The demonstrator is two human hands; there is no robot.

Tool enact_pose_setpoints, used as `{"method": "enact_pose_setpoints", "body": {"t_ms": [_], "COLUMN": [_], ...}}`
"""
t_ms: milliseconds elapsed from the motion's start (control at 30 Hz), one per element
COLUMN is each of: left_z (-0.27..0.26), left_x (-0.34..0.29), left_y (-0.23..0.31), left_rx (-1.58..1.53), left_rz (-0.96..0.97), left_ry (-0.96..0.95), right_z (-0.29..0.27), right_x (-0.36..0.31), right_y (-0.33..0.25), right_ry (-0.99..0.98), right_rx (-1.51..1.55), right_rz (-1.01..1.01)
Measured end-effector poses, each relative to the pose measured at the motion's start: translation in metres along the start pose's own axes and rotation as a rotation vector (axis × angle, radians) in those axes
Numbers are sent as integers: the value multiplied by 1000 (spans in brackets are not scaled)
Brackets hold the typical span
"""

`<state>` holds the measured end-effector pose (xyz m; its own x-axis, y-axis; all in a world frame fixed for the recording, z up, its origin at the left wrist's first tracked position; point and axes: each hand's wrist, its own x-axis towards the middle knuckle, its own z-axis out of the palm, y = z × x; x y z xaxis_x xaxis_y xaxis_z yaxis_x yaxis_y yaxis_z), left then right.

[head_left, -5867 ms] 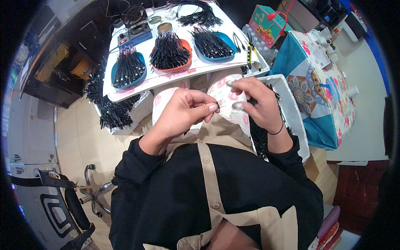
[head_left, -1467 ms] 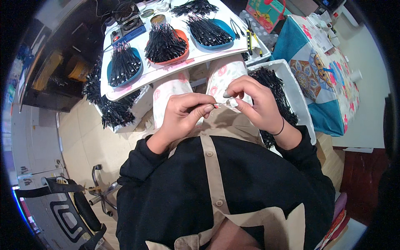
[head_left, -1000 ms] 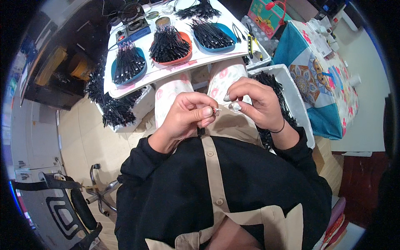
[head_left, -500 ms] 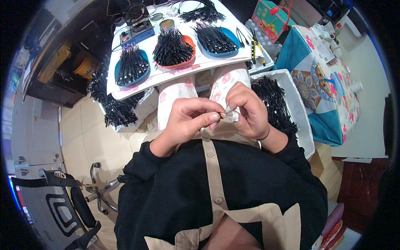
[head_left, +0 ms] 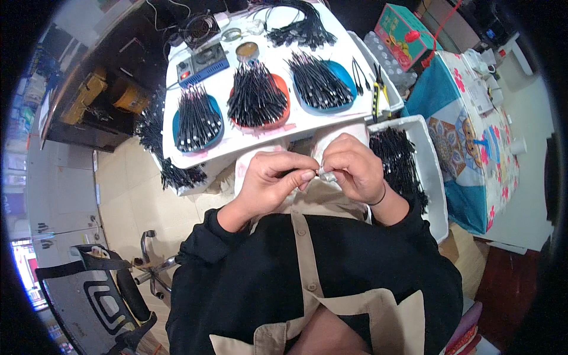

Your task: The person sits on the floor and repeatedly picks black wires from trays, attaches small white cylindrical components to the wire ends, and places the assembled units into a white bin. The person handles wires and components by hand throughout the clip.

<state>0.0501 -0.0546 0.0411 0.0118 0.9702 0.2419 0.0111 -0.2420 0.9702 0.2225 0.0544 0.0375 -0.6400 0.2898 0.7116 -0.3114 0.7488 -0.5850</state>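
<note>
My left hand (head_left: 277,182) and my right hand (head_left: 353,168) meet above my lap, fingertips nearly touching. The left thumb and index finger pinch a thin wire end (head_left: 319,170), mostly hidden by the fingers. Closed around the other side of the same spot are the right thumb and fingers; a whitish-silver wrap (head_left: 327,176) covers a right fingertip. Just beyond the hands, bundles of short black cables fill a left blue tray (head_left: 219,112), an orange tray (head_left: 286,89) and a right blue tray (head_left: 350,80) on the white table (head_left: 236,144).
A blue soldering-type unit (head_left: 210,70), a round tin (head_left: 247,51) and more black cables (head_left: 302,25) are at the table's back. Yellow-black cutters (head_left: 376,100) lie at its right edge. A white bin (head_left: 438,177) of cables stands right; an office chair (head_left: 97,296) stands left.
The view has tilted, so the table sits lower. My fingertips have drawn closer together, and the reddish wire end seen earlier between them is now mostly covered.
</note>
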Motion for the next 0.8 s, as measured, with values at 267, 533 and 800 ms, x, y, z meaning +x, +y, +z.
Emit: {"method": "enact_pose_setpoints", "body": {"t_ms": [267, 533, 800], "left_z": [-34, -149, -205], "left_x": [51, 167, 213], "left_y": [28, -9, -102], "left_rx": [61, 899, 1330], "left_rz": [-115, -25, -84], "left_ry": [82, 388, 189], "right_z": [-15, -11, -5], "right_x": [21, 21, 13], "right_y": [45, 89, 107], "right_ry": [125, -110, -286], "right_rx": [77, 96, 209], "right_rz": [179, 393, 410]}}
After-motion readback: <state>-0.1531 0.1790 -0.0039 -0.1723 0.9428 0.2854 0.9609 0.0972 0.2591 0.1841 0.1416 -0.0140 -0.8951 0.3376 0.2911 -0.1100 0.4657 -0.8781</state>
